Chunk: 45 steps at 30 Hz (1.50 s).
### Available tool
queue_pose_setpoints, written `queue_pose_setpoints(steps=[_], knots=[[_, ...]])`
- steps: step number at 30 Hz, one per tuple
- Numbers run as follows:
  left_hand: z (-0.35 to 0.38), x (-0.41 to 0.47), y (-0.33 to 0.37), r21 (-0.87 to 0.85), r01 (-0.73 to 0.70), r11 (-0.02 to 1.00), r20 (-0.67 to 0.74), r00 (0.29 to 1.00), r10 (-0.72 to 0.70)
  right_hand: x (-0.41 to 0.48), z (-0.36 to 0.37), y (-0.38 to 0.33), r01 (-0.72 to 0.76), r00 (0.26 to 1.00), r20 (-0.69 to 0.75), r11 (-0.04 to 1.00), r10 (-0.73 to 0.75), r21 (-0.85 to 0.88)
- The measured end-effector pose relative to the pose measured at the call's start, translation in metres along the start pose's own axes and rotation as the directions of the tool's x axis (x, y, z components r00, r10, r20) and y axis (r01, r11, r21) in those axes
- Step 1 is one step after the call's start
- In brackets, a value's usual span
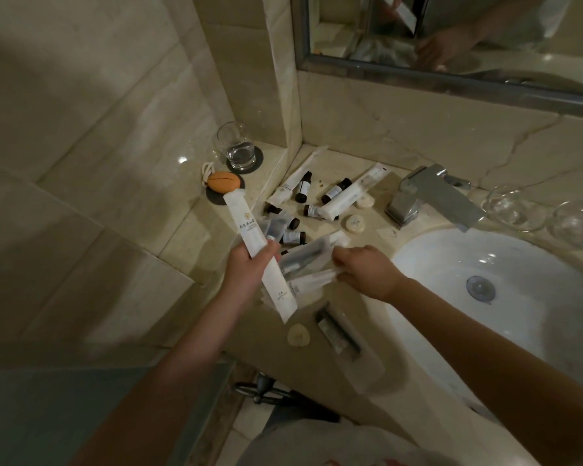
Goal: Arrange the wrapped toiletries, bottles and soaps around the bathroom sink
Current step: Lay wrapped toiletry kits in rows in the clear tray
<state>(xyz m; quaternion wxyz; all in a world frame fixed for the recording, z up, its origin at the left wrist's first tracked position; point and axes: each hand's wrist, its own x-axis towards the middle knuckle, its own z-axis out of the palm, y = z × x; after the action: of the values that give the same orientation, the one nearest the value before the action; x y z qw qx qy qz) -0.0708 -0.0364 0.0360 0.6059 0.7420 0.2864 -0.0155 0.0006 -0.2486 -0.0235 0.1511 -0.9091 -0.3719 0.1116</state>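
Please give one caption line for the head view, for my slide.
Left hand holds a long white wrapped packet; right hand pinches a translucent packet from the pile beside the sink.

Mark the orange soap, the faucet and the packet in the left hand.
orange soap (223, 186): head view, middle of its top.
faucet (448, 201): head view, flat top of spout.
white packet (246, 227): head view, printed upper half.

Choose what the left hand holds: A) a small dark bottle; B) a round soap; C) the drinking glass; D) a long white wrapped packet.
D: the left hand grips the long white wrapped packet; the dark bottles, round soaps and glass rest untouched on the counter, and the right hand pinches a clear packet.
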Motion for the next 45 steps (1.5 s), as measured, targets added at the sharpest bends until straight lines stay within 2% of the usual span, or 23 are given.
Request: queue_pose_setpoints(steps=[3, 6, 9, 13, 17, 20, 27, 31, 35, 38, 41, 43, 45], knots=[[0.011, -0.013, 0.010, -0.004, -0.030, 1.000, 0.024, 0.999, 0.030, -0.026, -0.019, 0.006, -0.133, 0.986, -0.075, 0.972, 0.150, 0.193], [0.029, -0.026, 0.019, -0.012, -0.062, 0.998, 0.074, 0.995, 0.062, -0.054, -0.030, 0.011, -0.234, 0.938, -0.160, 0.902, 0.308, 0.364], [0.054, -0.036, 0.027, 0.002, -0.090, 0.996, 0.144, 0.986, 0.089, -0.087, -0.039, 0.014, -0.327, 0.843, -0.197, 0.769, 0.500, 0.549], [0.103, -0.053, 0.034, 0.020, -0.072, 0.997, 0.246, 0.967, 0.065, -0.138, -0.046, 0.026, -0.326, 0.730, -0.185, 0.572, 0.658, 0.753], [0.162, -0.072, 0.040, 0.049, -0.126, 0.991, 0.343, 0.934, 0.102, -0.195, -0.050, 0.048, -0.323, 0.585, -0.181, 0.432, 0.790, 0.842], [0.212, -0.090, 0.043, 0.053, -0.158, 0.986, 0.424, 0.898, 0.121, -0.244, -0.052, 0.067, -0.279, 0.463, -0.208, 0.365, 0.861, 0.888], [0.317, -0.142, 0.039, 0.109, -0.204, 0.973, 0.615, 0.783, 0.096, -0.374, -0.046, 0.119, -0.280, 0.109, -0.185, 0.209, 0.977, 0.937], [0.370, -0.165, 0.038, 0.144, -0.244, 0.959, 0.668, 0.739, 0.087, -0.437, -0.051, 0.149, -0.343, 0.000, -0.175, 0.164, 0.985, 0.925], [0.416, -0.182, 0.040, 0.204, -0.294, 0.934, 0.693, 0.717, 0.074, -0.488, -0.056, 0.182, -0.541, -0.048, -0.177, 0.123, 0.983, 0.832], [0.441, -0.192, 0.043, 0.210, -0.318, 0.925, 0.721, 0.689, 0.073, -0.516, -0.062, 0.209, -0.758, -0.030, -0.185, 0.099, 0.982, 0.644], [0.458, -0.198, 0.045, 0.222, -0.355, 0.908, 0.735, 0.673, 0.083, -0.530, -0.073, 0.237, -0.909, 0.104, -0.132, 0.148, 0.986, 0.390], [0.466, -0.198, 0.045, 0.233, -0.366, 0.901, 0.733, 0.675, 0.084, -0.531, -0.079, 0.252, -0.945, 0.206, -0.077, 0.219, 0.976, 0.243], [0.471, -0.197, 0.043, 0.247, -0.366, 0.897, 0.727, 0.683, 0.078, -0.528, -0.079, 0.266, -0.944, 0.277, -0.058, 0.283, 0.959, 0.171]])
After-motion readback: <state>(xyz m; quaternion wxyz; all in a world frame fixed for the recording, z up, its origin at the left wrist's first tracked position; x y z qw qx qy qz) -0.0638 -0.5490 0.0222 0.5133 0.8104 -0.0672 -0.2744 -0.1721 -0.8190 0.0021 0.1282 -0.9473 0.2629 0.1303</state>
